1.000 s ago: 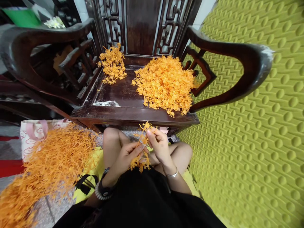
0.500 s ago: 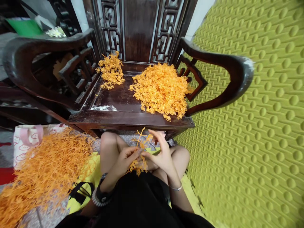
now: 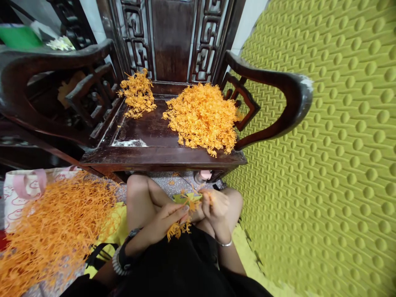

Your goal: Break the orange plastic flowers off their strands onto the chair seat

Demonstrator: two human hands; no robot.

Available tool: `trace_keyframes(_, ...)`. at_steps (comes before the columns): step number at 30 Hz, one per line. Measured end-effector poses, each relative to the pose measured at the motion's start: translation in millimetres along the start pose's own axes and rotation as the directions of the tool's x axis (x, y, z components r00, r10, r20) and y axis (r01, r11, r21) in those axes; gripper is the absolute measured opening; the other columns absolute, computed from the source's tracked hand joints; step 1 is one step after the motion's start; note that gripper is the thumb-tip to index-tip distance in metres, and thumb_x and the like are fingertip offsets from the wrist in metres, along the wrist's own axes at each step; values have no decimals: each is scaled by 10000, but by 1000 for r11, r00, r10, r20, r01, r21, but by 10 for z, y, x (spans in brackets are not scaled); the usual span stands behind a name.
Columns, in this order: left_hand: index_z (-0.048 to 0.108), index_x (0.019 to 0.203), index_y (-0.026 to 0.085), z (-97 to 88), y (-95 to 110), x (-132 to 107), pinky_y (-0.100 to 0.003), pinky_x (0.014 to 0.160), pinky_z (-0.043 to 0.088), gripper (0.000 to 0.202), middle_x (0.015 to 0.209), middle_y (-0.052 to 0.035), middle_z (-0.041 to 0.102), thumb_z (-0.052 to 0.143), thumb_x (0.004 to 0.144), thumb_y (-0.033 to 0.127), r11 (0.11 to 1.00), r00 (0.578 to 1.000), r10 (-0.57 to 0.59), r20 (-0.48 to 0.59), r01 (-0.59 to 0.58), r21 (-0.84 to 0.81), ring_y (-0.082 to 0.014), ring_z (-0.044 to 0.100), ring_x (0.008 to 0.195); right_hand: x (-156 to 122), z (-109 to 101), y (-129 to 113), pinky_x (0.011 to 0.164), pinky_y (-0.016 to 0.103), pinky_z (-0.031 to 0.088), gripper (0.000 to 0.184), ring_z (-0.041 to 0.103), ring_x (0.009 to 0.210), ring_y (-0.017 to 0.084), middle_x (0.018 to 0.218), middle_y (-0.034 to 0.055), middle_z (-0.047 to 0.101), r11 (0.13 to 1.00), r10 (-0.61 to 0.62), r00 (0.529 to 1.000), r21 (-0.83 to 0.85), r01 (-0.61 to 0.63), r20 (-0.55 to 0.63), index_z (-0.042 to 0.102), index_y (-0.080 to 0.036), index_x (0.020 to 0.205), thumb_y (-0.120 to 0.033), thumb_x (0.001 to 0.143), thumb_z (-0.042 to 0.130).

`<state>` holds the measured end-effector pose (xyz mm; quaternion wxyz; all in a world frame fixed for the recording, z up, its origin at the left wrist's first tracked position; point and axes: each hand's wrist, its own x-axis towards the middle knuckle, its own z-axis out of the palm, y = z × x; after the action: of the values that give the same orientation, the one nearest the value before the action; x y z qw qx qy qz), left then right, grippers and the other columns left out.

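Note:
I sit on the floor with both hands over my lap. My left hand is closed on a small orange plastic sprig that hangs below its fingers. My right hand is closed too, pinching the sprig's upper end right beside the left fingertips. Directly ahead stands a dark carved wooden armchair. On its seat lie a large heap of short orange pieces at the right and a smaller clump at the back left.
A big loose pile of long orange strands lies on the floor at my left, over a white bag with pink handles. A green embossed mat fills the right side. The chair's armrests curve out on both sides.
Both hands have dropped lower toward my lap, and the sprig's upright tip has been folded down between the fingers. The camera view has shifted so the chair sits further left.

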<state>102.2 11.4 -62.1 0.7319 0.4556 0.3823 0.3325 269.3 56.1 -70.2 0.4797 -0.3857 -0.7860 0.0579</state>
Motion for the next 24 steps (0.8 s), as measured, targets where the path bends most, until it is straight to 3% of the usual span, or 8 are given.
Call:
trace_keyframes(5, 433, 594, 174, 2, 77, -176, -268, 510, 202, 452, 548, 34, 364, 470, 893, 511, 996, 998, -49, 27, 51, -80, -93, 283, 512, 243, -442, 47, 453, 314, 427, 290, 561, 452, 171, 548, 36, 610, 989, 147, 933, 54, -137, -328, 571, -223, 676, -323, 919, 446)
trace_keyframes(8, 409, 574, 180, -101, 38, -222, -263, 487, 172, 466, 501, 48, 327, 496, 877, 522, 985, 993, -39, -109, 20, -171, -84, 244, 474, 469, -695, 60, 450, 329, 406, 362, 557, 496, 182, 592, 47, 578, 950, 280, 658, 102, -296, -699, 631, -224, 825, -381, 967, 338)
trace_keyframes(9, 408, 572, 180, -135, 17, -216, -259, 482, 168, 468, 492, 51, 317, 501, 873, 525, 981, 987, -31, -160, 0, -194, -81, 235, 466, 514, -716, 42, 469, 332, 416, 349, 575, 555, 186, 687, 68, 614, 937, 324, 627, 152, -313, -709, 644, -226, 933, -373, 973, 330)
trace_keyframes(10, 418, 574, 177, -161, -2, -198, -255, 481, 174, 465, 491, 51, 323, 507, 870, 525, 980, 978, -19, -207, -23, -199, -80, 243, 464, 533, -692, 8, 494, 333, 434, 317, 584, 606, 184, 799, 80, 638, 914, 401, 651, 235, -330, -645, 627, -238, 1066, -361, 970, 351)
trace_keyframes(12, 462, 591, 167, -184, -25, -133, -248, 482, 204, 455, 504, 42, 363, 520, 860, 529, 982, 963, 9, -268, -59, -179, -82, 283, 468, 492, -524, -99, 546, 322, 469, 339, 576, 644, 164, 946, 70, 635, 832, 509, 822, 393, -393, -255, 510, -285, 1279, -319, 957, 407)
trace_keyframes(14, 508, 619, 156, -173, -22, -50, -244, 496, 251, 452, 532, 29, 416, 533, 845, 546, 989, 955, 59, -291, -95, -109, -92, 339, 490, 379, -265, -214, 612, 311, 483, 313, 559, 658, 151, 899, 38, 607, 805, 385, 906, 415, -424, 177, 520, -296, 1250, -291, 959, 406)
trace_keyframes(18, 538, 655, 147, -143, -4, 81, -246, 557, 324, 461, 591, 10, 479, 522, 843, 566, 984, 935, 178, -305, -160, 84, -118, 423, 573, 182, 140, -303, 761, 313, 463, 197, 569, 838, 181, 866, 45, 564, 873, 270, 893, 300, -385, 361, 580, -208, 975, -294, 963, 402)
trace_keyframes(24, 551, 698, 144, -234, -70, 118, -243, 574, 339, 463, 612, 9, 488, 478, 866, 569, 970, 944, 179, -278, -123, 210, -122, 437, 590, 211, 219, -206, 766, 292, 442, 177, 586, 856, 178, 924, 55, 599, 877, 296, 827, 208, -434, 478, 540, -203, 1013, -295, 970, 395)
